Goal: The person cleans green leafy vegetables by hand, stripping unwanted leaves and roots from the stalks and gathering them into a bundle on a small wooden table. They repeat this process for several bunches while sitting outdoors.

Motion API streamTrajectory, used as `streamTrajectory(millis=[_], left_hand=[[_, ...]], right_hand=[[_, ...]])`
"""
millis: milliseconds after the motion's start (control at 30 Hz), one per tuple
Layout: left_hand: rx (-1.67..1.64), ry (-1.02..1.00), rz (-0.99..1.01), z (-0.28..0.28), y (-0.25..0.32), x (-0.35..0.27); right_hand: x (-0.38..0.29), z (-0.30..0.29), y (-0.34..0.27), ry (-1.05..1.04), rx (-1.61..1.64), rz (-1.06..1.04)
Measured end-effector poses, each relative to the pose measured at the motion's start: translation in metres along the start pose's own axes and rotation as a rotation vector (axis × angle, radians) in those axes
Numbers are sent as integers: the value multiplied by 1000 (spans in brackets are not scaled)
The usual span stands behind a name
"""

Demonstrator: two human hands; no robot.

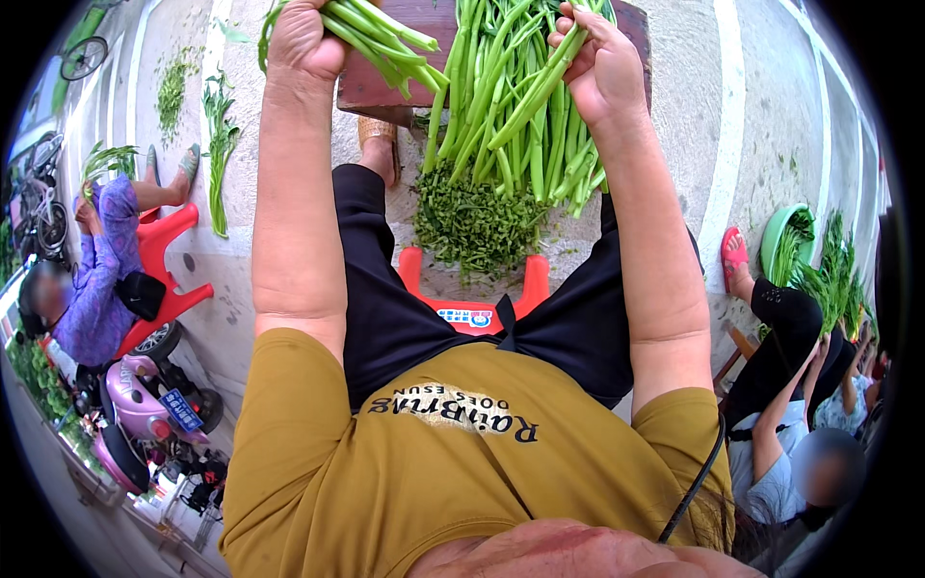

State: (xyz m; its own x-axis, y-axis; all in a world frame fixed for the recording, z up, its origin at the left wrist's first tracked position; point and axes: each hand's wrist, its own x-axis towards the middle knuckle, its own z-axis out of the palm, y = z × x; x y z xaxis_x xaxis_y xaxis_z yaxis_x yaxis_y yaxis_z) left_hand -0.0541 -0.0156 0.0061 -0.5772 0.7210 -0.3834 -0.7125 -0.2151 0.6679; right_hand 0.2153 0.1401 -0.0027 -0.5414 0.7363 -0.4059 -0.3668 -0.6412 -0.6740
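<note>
My left hand [307,40] is closed around a bunch of green leafy-vegetable stalks [383,43], whose cut ends point right and down. With its fingertips my right hand [596,65] grips a thick green stem [538,94] that slants down to the left. Under and between my hands a large heap of long hollow green stalks [491,108] lies on a dark red wooden bench or low table [376,83], its ends hanging over the near edge. Below them, on the ground between my feet, is a pile of short chopped green pieces [477,220]. The tops of both hands reach the picture's upper rim.
I sit on a red plastic stool [473,303]. Greens [219,152] and scattered trimmings [172,97] lie on the paving at left, near a seated person [108,238] holding greens. At right, other people sit beside a green basin [772,238] of greens. A pink scooter [137,397] stands lower left.
</note>
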Motion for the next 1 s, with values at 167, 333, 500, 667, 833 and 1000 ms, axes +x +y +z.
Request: streamTrajectory(millis=[167, 333, 500, 667, 833, 1000], left_hand=[[43, -96, -334, 55, -48, -36], [3, -108, -463, 78, -66, -47], [97, -193, -494, 85, -67, -52], [252, -194, -253, 86, -77, -54], [322, -214, -188, 89, -74, -60], [347, -272, -145, 101, -73, -66]], right_hand=[[-6, 3, 11, -170, -169, 46], [-22, 21, 20, -223, -255, 77], [-27, 22, 18, -275, -293, 70], [-19, 16, 27, -270, -358, 22], [-26, 27, 20, -245, -429, 53], [-26, 25, 18, -296, -369, 72]])
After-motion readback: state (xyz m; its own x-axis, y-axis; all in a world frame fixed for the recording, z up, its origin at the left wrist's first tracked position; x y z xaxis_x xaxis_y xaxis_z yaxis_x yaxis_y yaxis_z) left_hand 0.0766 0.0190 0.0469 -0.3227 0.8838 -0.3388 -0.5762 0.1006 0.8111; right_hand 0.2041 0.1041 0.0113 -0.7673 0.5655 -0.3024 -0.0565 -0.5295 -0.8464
